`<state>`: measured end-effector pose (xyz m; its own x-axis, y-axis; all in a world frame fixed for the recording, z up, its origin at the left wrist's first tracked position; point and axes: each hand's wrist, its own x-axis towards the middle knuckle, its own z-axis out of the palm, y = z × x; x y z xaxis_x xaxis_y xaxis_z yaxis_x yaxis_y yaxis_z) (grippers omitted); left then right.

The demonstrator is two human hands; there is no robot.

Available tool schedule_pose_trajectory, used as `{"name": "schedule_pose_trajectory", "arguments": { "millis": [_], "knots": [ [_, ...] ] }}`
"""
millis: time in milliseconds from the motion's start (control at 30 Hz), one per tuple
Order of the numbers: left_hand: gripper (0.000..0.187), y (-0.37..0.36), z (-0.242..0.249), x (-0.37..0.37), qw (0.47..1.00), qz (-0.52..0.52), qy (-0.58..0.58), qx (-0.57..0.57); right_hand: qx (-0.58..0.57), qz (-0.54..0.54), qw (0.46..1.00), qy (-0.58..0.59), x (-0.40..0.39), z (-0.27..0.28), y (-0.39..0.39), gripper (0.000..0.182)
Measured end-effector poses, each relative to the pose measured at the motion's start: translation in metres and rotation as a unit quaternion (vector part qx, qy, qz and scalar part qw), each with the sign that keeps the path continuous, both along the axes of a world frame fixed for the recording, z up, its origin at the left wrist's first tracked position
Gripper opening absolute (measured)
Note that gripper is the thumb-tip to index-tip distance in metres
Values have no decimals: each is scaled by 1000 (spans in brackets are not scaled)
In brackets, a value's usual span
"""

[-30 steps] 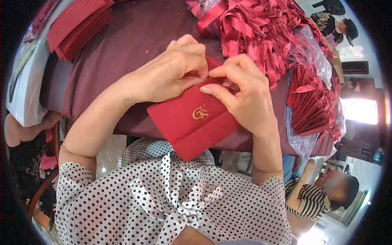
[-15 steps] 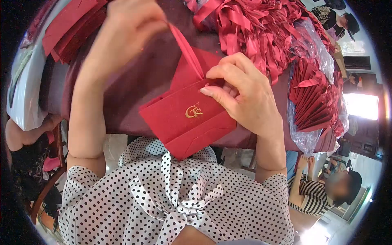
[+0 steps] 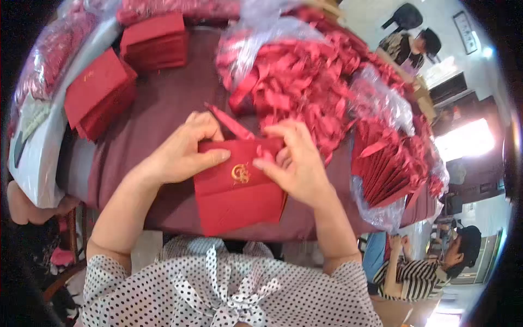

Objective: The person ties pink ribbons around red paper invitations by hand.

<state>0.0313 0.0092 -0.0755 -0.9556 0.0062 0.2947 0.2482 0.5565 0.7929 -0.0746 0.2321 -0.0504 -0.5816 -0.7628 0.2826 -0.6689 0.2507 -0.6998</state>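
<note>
A flat red paper gift bag (image 3: 234, 204) with a gold logo faces me above the table's near edge. My left hand (image 3: 190, 150) pinches its upper left corner, thumb on the front and fingers behind. At the upper right, my right hand (image 3: 297, 163) is closed on the bag's top edge, its thumb near a small pink-red bit of ribbon on the front. A red ribbon (image 3: 231, 124) sticks up behind the top edge, between the two hands. The fingers behind the bag are hidden.
Two stacks of red folded bags (image 3: 101, 92) stand at the left. A heap of red ribbons (image 3: 305, 82) with clear plastic lies at the back. Fanned red bags (image 3: 381, 163) rest at the right. A person in a striped shirt (image 3: 414, 275) sits at the right; another is farther back.
My left hand came down from the raised ribbon to the bag's upper left corner. The bag now sits straighter and farther from my body. The view has shifted, showing more of the table's far side.
</note>
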Motion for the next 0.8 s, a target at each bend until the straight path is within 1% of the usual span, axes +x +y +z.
{"name": "schedule_pose_trajectory", "arguments": {
  "millis": [67,100,133,167,200,233,267,333,367,433,467,533,567,600,633,700,767,800],
  "knots": [
    [23,1,3,1,996,30,-25,75,42,2,999,2,0,7,4,47],
    [23,1,4,1,989,48,-48,128,47,22,998,31,-1,7,5,44],
    [23,1,5,0,990,48,-41,126,53,41,996,56,-3,6,7,40],
    [25,1,6,0,984,52,-48,161,52,57,995,56,-4,7,9,30],
    [27,2,5,1,977,55,-57,196,82,47,995,29,-5,8,13,25],
    [27,3,7,2,977,56,-53,198,110,37,993,4,-8,9,18,21],
    [25,2,10,2,978,60,-46,192,111,55,992,6,-12,12,22,17],
    [23,1,11,3,979,68,-30,188,62,13,994,-88,-15,20,26,14],
    [21,-1,7,2,983,62,-16,171,45,3,993,-106,-18,25,29,13],
    [19,-4,7,3,988,65,-5,143,-45,-2,991,-125,-23,28,35,17],
    [18,-5,6,3,989,66,12,135,-91,4,973,-212,-21,36,40,16],
    [19,-6,0,2,990,72,31,113,-146,37,964,-221,-20,45,49,15],
    [19,-6,2,3,990,73,35,112,-179,46,960,-211,-24,41,59,13],
    [19,-4,6,4,992,98,41,67,-230,144,930,-247,-28,43,60,12],
    [19,-4,8,5,991,122,46,23,-278,239,887,-279,-30,45,61,13],
    [19,-4,11,6,993,113,32,26,-290,221,884,-293,-28,45,67,16],
    [20,-4,12,6,994,105,17,30,-323,216,857,-339,-28,43,69,13],
    [19,-3,12,6,994,102,18,34,-323,217,857,-338,-27,43,69,13]
  ]
}}
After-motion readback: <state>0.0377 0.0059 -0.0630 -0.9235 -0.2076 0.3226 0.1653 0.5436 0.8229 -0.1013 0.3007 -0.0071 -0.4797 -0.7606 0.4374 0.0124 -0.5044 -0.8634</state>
